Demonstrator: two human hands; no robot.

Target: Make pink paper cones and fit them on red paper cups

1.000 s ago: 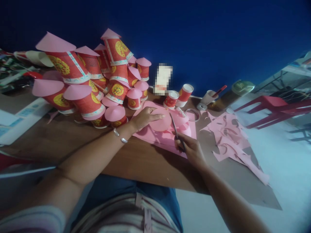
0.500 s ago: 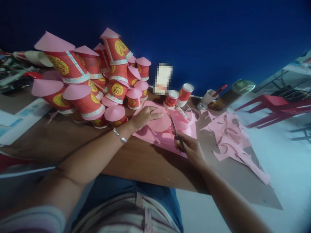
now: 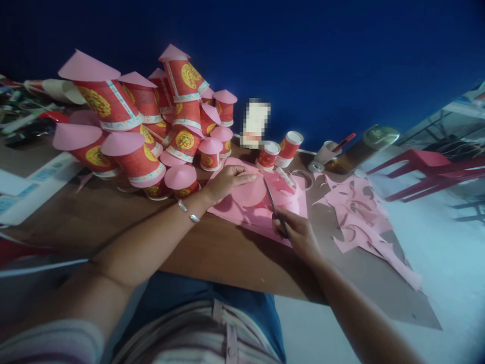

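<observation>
Between the thumb and fingers of my left hand (image 3: 228, 183) is a round pink paper disc (image 3: 248, 193), held just above larger pink paper sheets (image 3: 235, 215) on the table. My right hand (image 3: 297, 228) is closed around the dark handles of a pair of scissors (image 3: 271, 198). The blades point up and away, beside the right edge of the disc. Whether they touch the paper I cannot tell. Beyond my hands stand two red paper cups (image 3: 268, 155) with white rims.
Red paper-cup lanterns with pink cone tops (image 3: 131, 151) are stacked at the left. Pink paper offcuts (image 3: 359, 212) lie at the right. Behind them are a tape roll (image 3: 303, 180), a white cup (image 3: 326, 151) with a red-handled tool, a bottle (image 3: 364, 146) and a red stool (image 3: 420, 167).
The pink disc's right edge has shifted slightly, and a curled strip of paper near the tape roll no longer shows. Both hands keep nearly the same place and grip; the view moves slightly.
</observation>
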